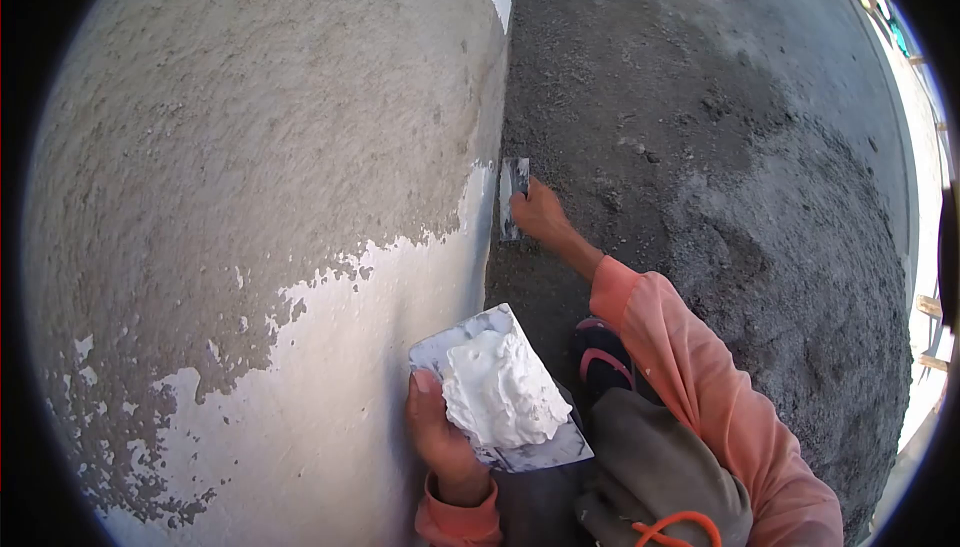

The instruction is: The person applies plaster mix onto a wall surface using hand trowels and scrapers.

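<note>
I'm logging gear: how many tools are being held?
2: a blade in the right hand, beside the wall, and a board in the left hand, bearing white paste.

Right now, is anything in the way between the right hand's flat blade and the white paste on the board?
Nothing visible is. Between the blade in the right hand and the paste on the board, held by the left hand, only dark ground shows. The sandal is off to the side.

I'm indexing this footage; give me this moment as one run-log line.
left hand: holds board with white paste | right hand: grips flat trowel by wall | wall: partly coated white
</note>
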A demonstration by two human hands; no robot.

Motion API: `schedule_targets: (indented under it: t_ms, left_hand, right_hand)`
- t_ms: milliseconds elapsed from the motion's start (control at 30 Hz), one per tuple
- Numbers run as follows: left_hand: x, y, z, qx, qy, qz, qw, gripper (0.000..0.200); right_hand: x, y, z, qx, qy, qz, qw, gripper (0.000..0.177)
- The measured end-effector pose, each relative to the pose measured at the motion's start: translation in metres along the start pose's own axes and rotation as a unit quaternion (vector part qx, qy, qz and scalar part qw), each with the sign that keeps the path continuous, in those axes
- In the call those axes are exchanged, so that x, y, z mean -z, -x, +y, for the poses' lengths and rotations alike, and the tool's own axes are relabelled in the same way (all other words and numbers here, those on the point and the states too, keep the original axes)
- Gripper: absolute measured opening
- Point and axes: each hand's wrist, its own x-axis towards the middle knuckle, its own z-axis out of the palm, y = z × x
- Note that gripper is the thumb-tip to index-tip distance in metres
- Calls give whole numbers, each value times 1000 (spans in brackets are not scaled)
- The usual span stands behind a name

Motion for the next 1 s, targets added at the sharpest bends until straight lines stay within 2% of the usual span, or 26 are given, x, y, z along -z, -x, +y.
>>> schedule_targets:
  t_ms: [200, 300, 400, 500, 633, 767, 867, 933, 1000]
  left_hand:
    - [8, 0, -1, -12, 2, 4, 1000, 50]
    - [8, 0, 0, -11, 11, 11, 1000, 49]
    - [5, 1, 1, -10, 7, 3, 1000, 49]
    - [6, 0, -1, -5, 7, 3, 1000, 49]
    - [6, 1, -1, -1, 38, -2, 999, 50]
    - [0, 2, 2, -23, 59, -33, 997, 49]
    - [0, -4, 2, -25, 55, -46, 997, 49]
    - [2, -10, 1, -11, 55, -49, 997, 49]
    - [-5, -15, 2, 1, 35, -33, 999, 50]
  right_hand:
    - [-10, -3, -16, 29, 9, -59, 998, 40]
    - [-3, 24, -42, 37, 6, -58, 998, 41]
    - [2, 57, -71, 88, -22, -38, 995, 42]
    - [6, 80, -88, 140, -36, -62, 988, 45]
    - [9, 101, -112, 225, -57, -30, 972, 44]
    - [38, 111, -129, 197, -112, -102, 969, 43]
    - [80, 114, -134, 36, -220, -133, 966, 36]
    - [108, 122, -146, 80, -225, -78, 968, 28]
    - [139, 136, -160, 103, -153, -60, 981, 26]
